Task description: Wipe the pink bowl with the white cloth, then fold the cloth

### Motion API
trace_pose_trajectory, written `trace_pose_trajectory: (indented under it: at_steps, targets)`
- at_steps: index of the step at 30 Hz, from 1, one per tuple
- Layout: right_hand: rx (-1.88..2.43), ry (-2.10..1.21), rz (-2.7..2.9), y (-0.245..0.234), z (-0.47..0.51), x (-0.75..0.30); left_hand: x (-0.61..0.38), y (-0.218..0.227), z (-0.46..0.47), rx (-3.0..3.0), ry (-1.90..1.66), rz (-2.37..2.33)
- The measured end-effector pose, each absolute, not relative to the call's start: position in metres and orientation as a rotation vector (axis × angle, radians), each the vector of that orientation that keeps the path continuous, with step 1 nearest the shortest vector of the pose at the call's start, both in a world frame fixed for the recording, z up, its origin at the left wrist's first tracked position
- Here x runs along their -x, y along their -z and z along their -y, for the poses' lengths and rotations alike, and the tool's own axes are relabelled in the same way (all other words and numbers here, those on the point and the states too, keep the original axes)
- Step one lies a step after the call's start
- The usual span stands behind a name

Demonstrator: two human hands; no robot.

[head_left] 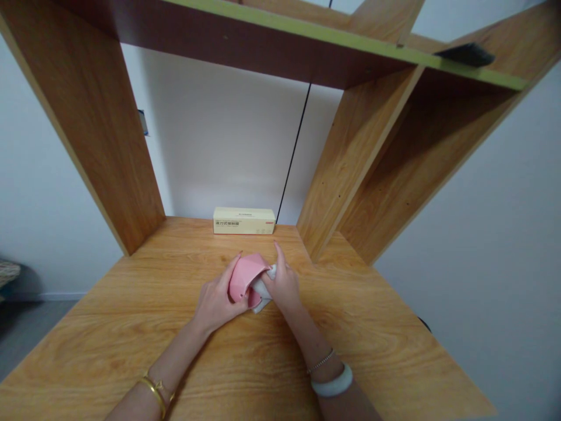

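My left hand point(218, 299) clasps the pink bowl point(244, 279) by its rim; right hand point(283, 285) pinches a soft white cloth point(262, 290) inside. Bowl looks rigid, light, slippery.

cream box point(244, 221) at desk point(131, 327) back | black cable point(294, 153) behind

The only print shows on the long cream carton point(244, 221) standing at the back of the counter point(131, 327) against the wall: a line of dark characters along its front face with a small red mark at the right end, all too small to read.
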State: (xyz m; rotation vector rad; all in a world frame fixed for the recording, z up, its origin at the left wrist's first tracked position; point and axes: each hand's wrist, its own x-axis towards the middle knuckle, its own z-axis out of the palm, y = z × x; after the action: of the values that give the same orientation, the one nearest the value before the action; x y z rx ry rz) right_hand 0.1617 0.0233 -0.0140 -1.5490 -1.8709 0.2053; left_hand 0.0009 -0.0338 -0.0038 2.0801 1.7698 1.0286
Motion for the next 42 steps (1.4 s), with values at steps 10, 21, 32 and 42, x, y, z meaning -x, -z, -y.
trace_pose_trajectory:
  at_steps: [10,21,32,42]
  targets:
    - [1.318,-0.591,1.513,0.032,-0.027,-0.151,-0.008,0.006,0.031,-1.867,-1.188,-1.693]
    - [1.432,-0.543,1.653,0.012,-0.025,-0.159,-0.001,0.029,0.010,-1.475,-1.547,-1.526]
    - [1.314,-0.473,2.216,0.000,-0.030,-0.163,0.032,0.040,-0.011,-0.840,-1.782,-1.578]
    - [1.322,-0.511,2.525,0.002,-0.007,-0.165,0.028,0.041,-0.008,-0.853,-1.721,-1.504]
